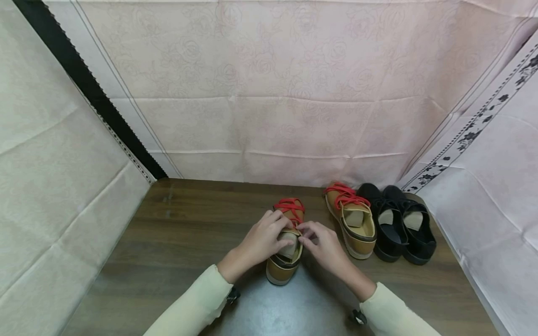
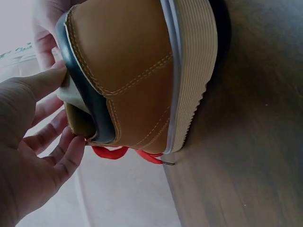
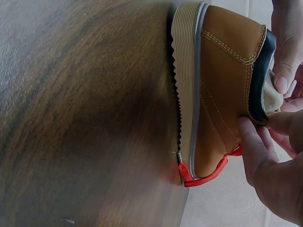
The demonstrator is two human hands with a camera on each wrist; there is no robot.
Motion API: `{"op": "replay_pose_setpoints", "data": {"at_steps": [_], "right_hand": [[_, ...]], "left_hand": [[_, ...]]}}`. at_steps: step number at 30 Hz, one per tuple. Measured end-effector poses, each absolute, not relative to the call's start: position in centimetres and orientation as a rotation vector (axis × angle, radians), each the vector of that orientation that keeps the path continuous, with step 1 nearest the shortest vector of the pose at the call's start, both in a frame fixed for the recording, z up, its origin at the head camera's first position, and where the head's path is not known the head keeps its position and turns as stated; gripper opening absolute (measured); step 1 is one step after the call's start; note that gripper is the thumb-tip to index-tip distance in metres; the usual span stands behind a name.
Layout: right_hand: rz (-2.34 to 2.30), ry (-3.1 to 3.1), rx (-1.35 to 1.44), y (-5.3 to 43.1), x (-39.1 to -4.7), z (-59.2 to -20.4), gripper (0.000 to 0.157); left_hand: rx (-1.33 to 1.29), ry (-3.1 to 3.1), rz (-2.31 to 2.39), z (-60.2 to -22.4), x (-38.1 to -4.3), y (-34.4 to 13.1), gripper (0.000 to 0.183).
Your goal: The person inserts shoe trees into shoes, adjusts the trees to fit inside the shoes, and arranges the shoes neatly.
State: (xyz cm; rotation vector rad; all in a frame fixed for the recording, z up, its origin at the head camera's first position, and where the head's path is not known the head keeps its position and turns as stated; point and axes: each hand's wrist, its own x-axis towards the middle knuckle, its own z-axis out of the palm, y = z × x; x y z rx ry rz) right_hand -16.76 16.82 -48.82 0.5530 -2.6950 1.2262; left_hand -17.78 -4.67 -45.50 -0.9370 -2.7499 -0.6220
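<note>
A tan leather shoe (image 1: 278, 273) with red laces (image 1: 290, 205), a dark collar and a ridged pale sole (image 3: 185, 71) stands on the wood-grain surface, toe away from me. A pale piece (image 1: 288, 246) shows in its opening. My left hand (image 1: 264, 237) is at the left of the opening, thumb against the pale piece and fingertips by the lace end of the collar. From the right, my right hand (image 1: 322, 243) pinches the collar edge between thumb and fingers. In the left wrist view the left hand (image 2: 28, 151) partly covers the opening. The shoe's toe is hidden in both wrist views.
A matching tan shoe (image 1: 360, 244) with red laces stands to the right. Beside it is a pair of black shoes, one black shoe (image 1: 388, 249) against another (image 1: 418, 252). Pale patterned cloth (image 1: 269, 126) hangs behind, with more cloth at both sides.
</note>
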Motion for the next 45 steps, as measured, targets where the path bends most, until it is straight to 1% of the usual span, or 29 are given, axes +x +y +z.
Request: {"op": "replay_pose_setpoints", "data": {"at_steps": [5,22,38,45], "right_hand": [[1.202,-2.685,0.567,16.9,-16.8,-48.9,0.025],[1.222,-2.674,0.568,16.8,-16.7,-48.9,0.024],[1.209,-2.680,0.561,16.8,-16.7,-48.9,0.025],[1.199,-2.682,0.559,16.7,-16.6,-48.9,0.025]], "left_hand": [[-0.952,-2.783,-0.642,-45.6,-18.1,-4.6,0.033],[-0.937,-2.766,-0.451,-46.3,-18.5,-3.9,0.026],[-0.994,-2.741,-0.388,-46.8,-18.8,-3.9,0.028],[-1.004,-2.705,-0.340,-47.4,-19.0,-3.9,0.032]]}}
